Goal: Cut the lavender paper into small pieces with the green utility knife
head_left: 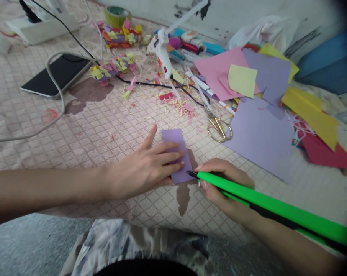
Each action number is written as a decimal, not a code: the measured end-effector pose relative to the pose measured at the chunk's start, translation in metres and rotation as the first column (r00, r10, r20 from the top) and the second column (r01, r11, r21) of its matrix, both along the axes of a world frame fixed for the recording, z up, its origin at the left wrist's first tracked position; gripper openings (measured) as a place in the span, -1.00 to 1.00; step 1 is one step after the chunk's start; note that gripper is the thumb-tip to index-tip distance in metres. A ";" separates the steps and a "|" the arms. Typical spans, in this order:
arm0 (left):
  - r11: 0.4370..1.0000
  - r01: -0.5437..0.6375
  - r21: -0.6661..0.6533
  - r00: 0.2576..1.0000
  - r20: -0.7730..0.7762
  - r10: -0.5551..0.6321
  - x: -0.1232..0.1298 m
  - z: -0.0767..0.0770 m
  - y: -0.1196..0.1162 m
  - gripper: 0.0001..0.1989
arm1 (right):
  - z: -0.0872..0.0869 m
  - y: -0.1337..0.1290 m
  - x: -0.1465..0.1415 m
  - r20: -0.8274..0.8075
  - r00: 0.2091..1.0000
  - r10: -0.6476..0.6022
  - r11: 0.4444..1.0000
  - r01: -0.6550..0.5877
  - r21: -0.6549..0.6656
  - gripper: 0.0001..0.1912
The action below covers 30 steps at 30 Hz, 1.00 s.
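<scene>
Purple paper strip [175, 153] under spread left hand [143, 168], right hand [228, 188] clamped on green marker [265, 202], apparently

The head-worn camera looks forward and down, close above the left hand [141, 168] and right hand [226, 188], with the wall [150, 11] at 12 o'clock.

Gold-handled scissors [219, 129] and lilac paper [258, 140] — obstacles beyond the right hand [226, 188].

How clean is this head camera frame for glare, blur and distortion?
In the head view, light is soft and even, without harsh glare; the left hand, right hand and green pen look sharp; the wide lens bends the wall, and the right corners darken.
</scene>
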<state>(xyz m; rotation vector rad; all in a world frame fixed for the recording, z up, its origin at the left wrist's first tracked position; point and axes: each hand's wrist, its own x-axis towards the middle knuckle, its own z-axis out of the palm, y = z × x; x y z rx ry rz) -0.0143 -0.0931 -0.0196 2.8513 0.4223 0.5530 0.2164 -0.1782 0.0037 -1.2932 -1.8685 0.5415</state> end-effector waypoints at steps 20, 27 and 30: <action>0.994 0.021 0.107 0.999 0.027 -0.024 -0.001 0.001 -0.005 -0.76 | 0.002 0.003 -0.002 0.067 0.998 0.010 1.000 -0.012 0.027 -0.84; 0.995 0.028 0.099 0.999 0.039 -0.032 0.000 0.001 -0.004 -0.75 | 0.002 0.003 -0.001 0.071 0.997 0.017 1.000 -0.019 0.019 -0.85; 0.995 0.026 0.092 0.999 0.036 -0.029 0.000 0.001 -0.004 -0.75 | 0.001 0.003 -0.001 0.078 0.997 0.025 0.999 -0.027 0.019 -0.83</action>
